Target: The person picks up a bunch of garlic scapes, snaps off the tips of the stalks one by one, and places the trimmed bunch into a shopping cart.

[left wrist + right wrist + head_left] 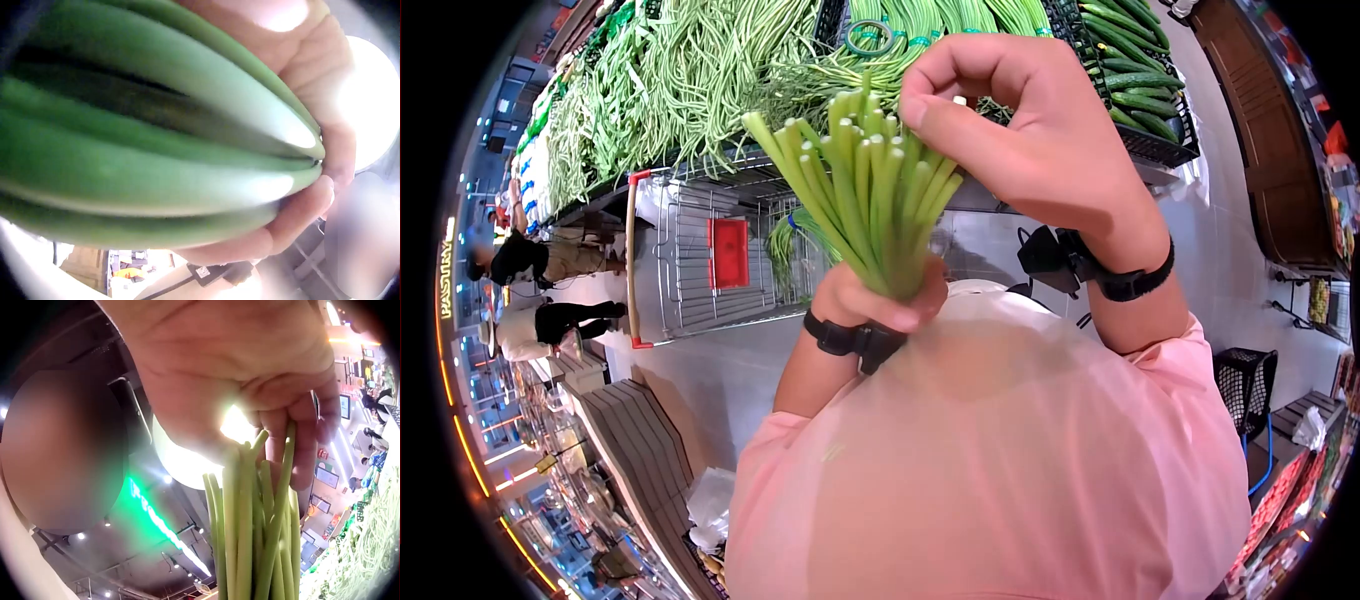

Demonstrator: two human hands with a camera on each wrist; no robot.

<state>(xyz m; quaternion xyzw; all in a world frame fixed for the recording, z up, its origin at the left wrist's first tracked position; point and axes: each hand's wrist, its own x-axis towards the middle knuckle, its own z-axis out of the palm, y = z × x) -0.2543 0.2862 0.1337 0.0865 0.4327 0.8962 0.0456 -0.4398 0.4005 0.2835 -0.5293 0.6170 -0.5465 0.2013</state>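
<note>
My left hand (890, 300) grips a bunch of green garlic scapes (865, 190) low around its stems, in front of my chest. The cut ends fan out upward, pale at the tips. In the left wrist view the thick stems (144, 162) fill the picture, with fingers (300, 212) wrapped round them. My right hand (1040, 140) is at the top of the bunch, thumb and forefinger curled together at the stem ends. In the right wrist view, its fingers (303, 444) hang behind the upright stem tips (256, 506), and its thumb tip is hidden.
A metal shopping cart (700, 250) with a red panel stands left of the bunch, more green stems in it. Beyond lie long beans (690, 80), tied green bundles (945, 20) and a crate of cucumbers (1145, 90). People (520, 260) stand at far left. A black basket (1245, 390) is at right.
</note>
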